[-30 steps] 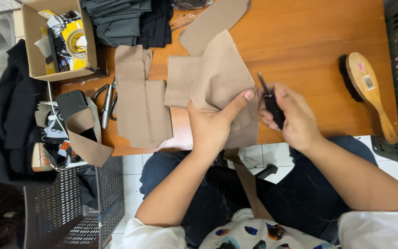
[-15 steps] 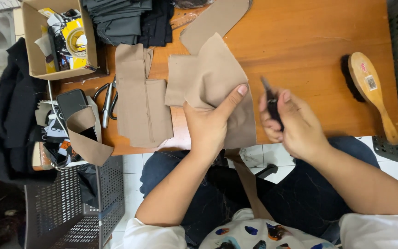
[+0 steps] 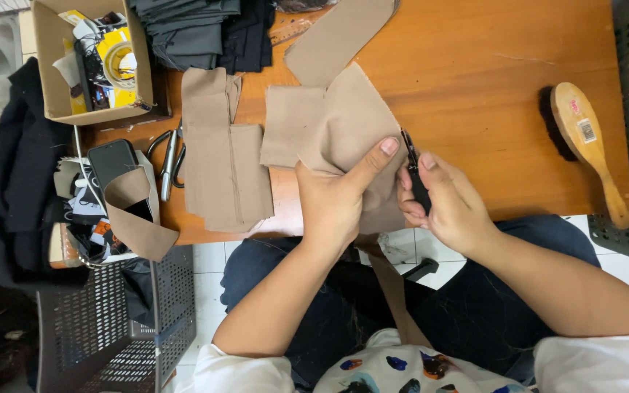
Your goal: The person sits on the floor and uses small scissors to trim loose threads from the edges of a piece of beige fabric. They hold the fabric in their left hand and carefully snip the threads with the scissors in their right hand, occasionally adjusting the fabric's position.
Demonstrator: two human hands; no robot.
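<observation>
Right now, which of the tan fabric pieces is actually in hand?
The tan piece at the table's front edge: the left hand pinches it. The folded stack to its left and the long strip behind lie untouched.

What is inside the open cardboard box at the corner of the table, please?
The cardboard box holds a yellow tape roll, a dark item and bits of paper. Whatever lies beneath them is covered.

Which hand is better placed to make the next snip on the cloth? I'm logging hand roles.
The right hand, probably: it grips the small black snips, whose tip sits at the edge of the tan cloth. The left hand is busy pinching that cloth by its thumb.
</observation>
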